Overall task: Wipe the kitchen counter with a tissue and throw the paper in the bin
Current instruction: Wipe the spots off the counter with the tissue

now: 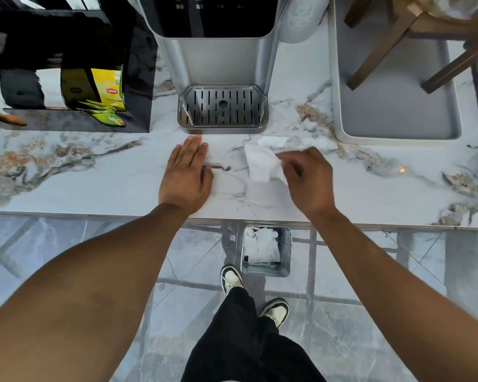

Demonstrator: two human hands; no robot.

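Note:
A white tissue [260,162] hangs just over the marble counter [94,183], pinched at its right edge by my right hand [307,179]. My left hand [186,175] lies flat on the counter to the tissue's left, fingers together, holding nothing. A brown streak [218,168] marks the counter between my hands. Below the counter edge a small metal bin [267,250] stands on the floor with crumpled white paper inside. Another bit of white paper [272,141] lies behind the tissue.
A grey water dispenser with a slotted drip tray [223,108] stands right behind my hands. A black rack holding yellow tea bags [105,97] is at the left. A grey tray [392,106] carrying a wooden stand sits at the right. My feet stand beside the bin.

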